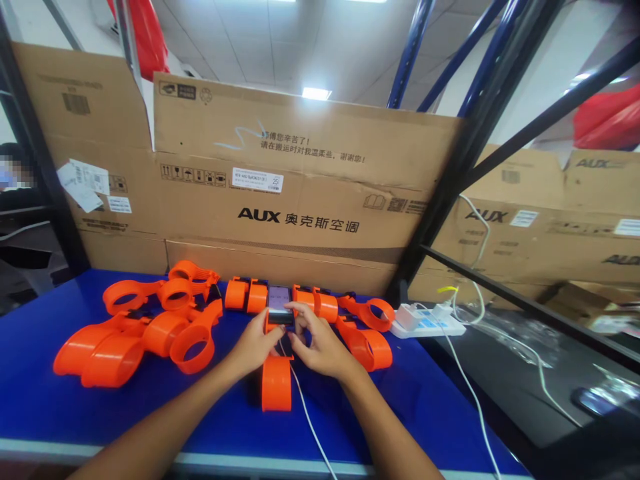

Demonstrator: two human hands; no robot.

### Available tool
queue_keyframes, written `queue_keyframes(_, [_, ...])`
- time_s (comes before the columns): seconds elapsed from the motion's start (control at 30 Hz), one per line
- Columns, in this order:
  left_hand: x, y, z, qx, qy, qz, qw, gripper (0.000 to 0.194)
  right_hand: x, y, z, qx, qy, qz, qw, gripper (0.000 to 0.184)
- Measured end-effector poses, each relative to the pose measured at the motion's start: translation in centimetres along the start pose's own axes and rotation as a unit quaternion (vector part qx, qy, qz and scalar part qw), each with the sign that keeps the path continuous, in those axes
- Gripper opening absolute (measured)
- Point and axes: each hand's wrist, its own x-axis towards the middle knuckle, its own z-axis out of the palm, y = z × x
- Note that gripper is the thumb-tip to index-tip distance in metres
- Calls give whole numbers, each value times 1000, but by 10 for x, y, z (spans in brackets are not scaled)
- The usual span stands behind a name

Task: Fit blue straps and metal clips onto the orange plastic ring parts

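Note:
A phone [279, 298] with a lit screen stands at the middle of the table's far side, among orange plastic ring pieces. My left hand [256, 343] is closed at the phone's lower left edge, its thumb near the bottom. On the other side, my right hand [320, 343] has its fingers apart, and the index fingertip reaches over the lower part of the screen. Just below my hands sits an orange ring piece [277, 385]. A white cable [311, 423] runs from beneath my hands towards the table's front edge. The undersides of my fingers are hidden.
Several orange ring pieces [113, 360] lie on the left of the blue table [215, 433], with more orange rings [377, 350] on the right. A white power strip [427, 321] with plugs and cables sits at the right edge. A cardboard panel [200, 220] stands behind.

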Motion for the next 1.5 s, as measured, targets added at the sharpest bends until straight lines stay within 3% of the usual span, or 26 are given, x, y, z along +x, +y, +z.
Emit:
queue_keyframes(0.23, [5, -5, -2, -16, 12, -8, 1000, 22, -2, 5, 2, 37, 25, 9, 999, 57])
queue_keyframes(0.33, [8, -5, -2, -71, 18, -25, 997, 23, -1, 11, 2, 88, 78, 22, 993, 46])
queue_keyframes(0.4, [7, -4, -1, -110, -3, -36, 993, 27, 2, 13, 1, 122, 120, 47, 984, 34])
queue_keyframes(0.47, [5, 0, 0, -145, -42, -45, 988, 36, 4, 14, 1, 158, 137, 77, 975, 33])
queue_keyframes(0.67, [-9, 9, 3, -236, -129, -115, 956, 72, 9, 6, 0, 261, 74, 111, 956, 37])
queue_keyframes(0.83, [-8, 10, 5, -251, -121, -110, 954, 68, 10, 7, 1, 368, 66, 138, 917, 38])
queue_keyframes(0.93, [-5, 11, 6, -259, -114, -95, 954, 67, 10, 11, 4, 407, 99, 154, 895, 38])
queue_keyframes(1.07, [-5, 15, 5, -285, -127, -116, 943, 67, 11, 13, 5, 371, 144, 169, 901, 38])
queue_keyframes(1.27, [-8, 17, 6, -269, -97, -119, 951, 62, 11, 5, 6, 334, 124, 153, 922, 41])
queue_keyframes(1.5, [-1, 5, 1, -238, -69, -133, 960, 60, 12, 5, 9, 329, 121, 146, 925, 43])
